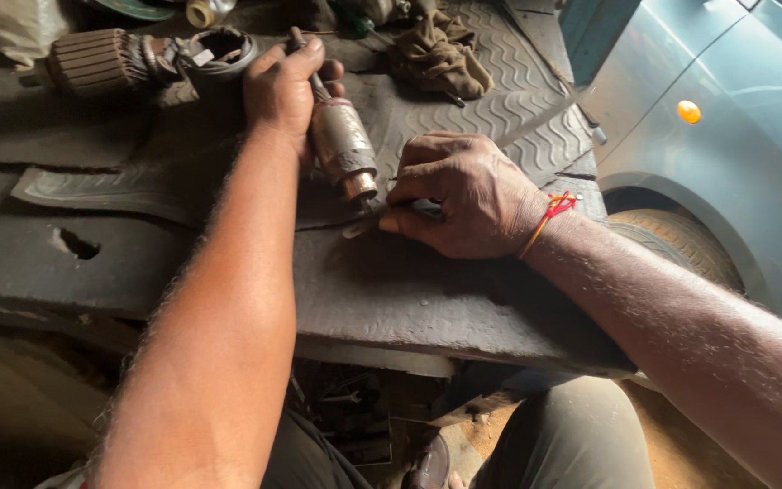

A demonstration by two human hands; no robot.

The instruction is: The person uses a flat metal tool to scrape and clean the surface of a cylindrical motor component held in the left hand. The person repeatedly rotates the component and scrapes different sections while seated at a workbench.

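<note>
My left hand [284, 89] grips a greasy metal shaft part [342, 145], a cylinder with a coppery lower end, held slanted on the black rubber mat [391, 290]. Close beside that coppery end, my right hand [459, 195] rests on the mat with fingers curled, pinching a small thin metal tool [355, 230] whose tip lies at the cylinder's end. A red and orange thread circles the right wrist.
A ribbed motor armature [101, 62] and a round metal housing [221, 47] lie at the back left. A dirty rag [436, 56] sits at the back. A blue-green car [726, 127] and its tyre [681, 244] stand at the right. A hole [76, 244] breaks the mat's left side.
</note>
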